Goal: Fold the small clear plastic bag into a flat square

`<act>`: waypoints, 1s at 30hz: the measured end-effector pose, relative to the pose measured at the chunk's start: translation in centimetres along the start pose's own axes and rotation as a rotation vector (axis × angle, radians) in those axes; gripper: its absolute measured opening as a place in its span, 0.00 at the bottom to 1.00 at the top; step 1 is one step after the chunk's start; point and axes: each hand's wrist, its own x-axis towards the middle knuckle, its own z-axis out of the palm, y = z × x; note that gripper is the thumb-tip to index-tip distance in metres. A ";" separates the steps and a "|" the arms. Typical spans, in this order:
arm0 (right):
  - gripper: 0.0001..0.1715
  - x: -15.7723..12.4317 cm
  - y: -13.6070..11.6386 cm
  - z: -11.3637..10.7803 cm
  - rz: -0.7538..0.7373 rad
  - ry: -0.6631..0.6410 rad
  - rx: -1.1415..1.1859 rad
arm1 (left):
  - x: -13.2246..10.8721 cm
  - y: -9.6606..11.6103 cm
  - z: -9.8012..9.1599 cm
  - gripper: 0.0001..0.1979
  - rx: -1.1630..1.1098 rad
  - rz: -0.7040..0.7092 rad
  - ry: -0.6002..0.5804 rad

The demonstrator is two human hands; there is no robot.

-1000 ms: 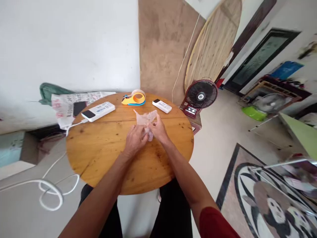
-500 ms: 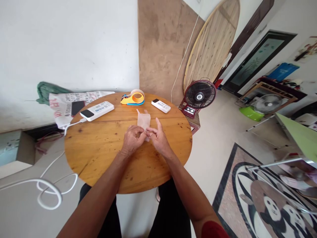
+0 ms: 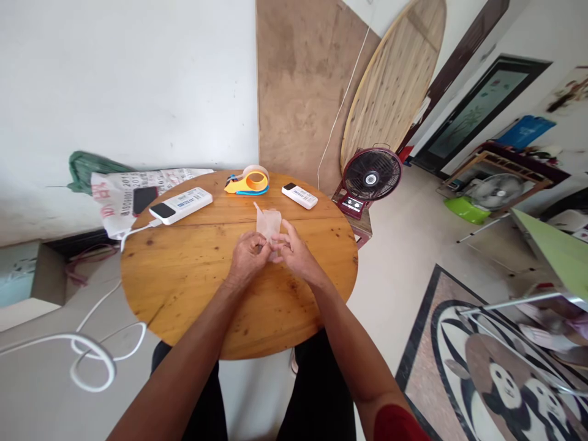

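Bag in the middle of it all, thin and whitish, lying on the table between the two hands, its far end poking out past the fingertips with one narrow strip pointing away! Left hand has it at the near end, thumb and fingers pressed together, pinching the plastic. Right hand is the mover: half a second ago its index finger stood up and away; now that finger bends down toward the bag, the others loosely spread, fingertips at the near part. Is it pinching too? Can't tell, the fingers overlap there.

And look at the sheet: a second ago a wide crumple, now a narrower piece, its far edge a touch more rumpled than half a second back. So the handling, as I judge it, is down to fine fingertip work at the near end, left steadying, right working. Beyond, no change: tape dispenser, large device with its cable, small device, all resting untouched.
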 end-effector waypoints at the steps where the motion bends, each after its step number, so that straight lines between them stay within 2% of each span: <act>1: 0.38 0.2 0.2 0.0 0.019 0.003 0.057 | 0.0 0.0 -0.1 0.09 -0.001 -0.011 -0.014; 4: 0.37 0.8 0.5 -0.6 0.047 -0.016 0.138 | 0.0 -0.1 -0.2 0.09 0.005 -0.037 -0.053; 6: 0.34 1.5 0.5 -1.2 0.037 -0.010 0.061 | 0.0 -0.1 -0.2 0.07 0.031 -0.051 -0.052; 10: 0.18 3.7 -0.6 -1.9 -0.034 0.139 -0.416 | -0.1 0.3 0.1 0.05 0.137 -0.090 -0.047; 13: 0.18 6.1 -1.6 -1.2 0.007 0.162 -0.738 | 0.2 0.8 0.1 0.05 0.214 -0.102 -0.088; 15: 0.17 7.5 -2.0 -0.6 0.053 0.137 -0.841 | 0.7 1.0 0.0 0.05 0.263 -0.096 -0.131; 18: 0.10 8.7 -2.0 0.0 0.063 0.139 -0.925 | 1.9 0.8 -0.3 0.07 0.297 -0.066 -0.222; 23: 0.09 8.4 -0.9 -0.8 0.013 0.244 -0.880 | 3.2 0.3 -0.8 0.09 0.196 -0.051 -0.372; 30: 0.11 8.2 1.8 -1.4 -0.081 0.321 -0.515 | 3.4 1.0 -0.8 0.05 0.079 -0.166 -0.437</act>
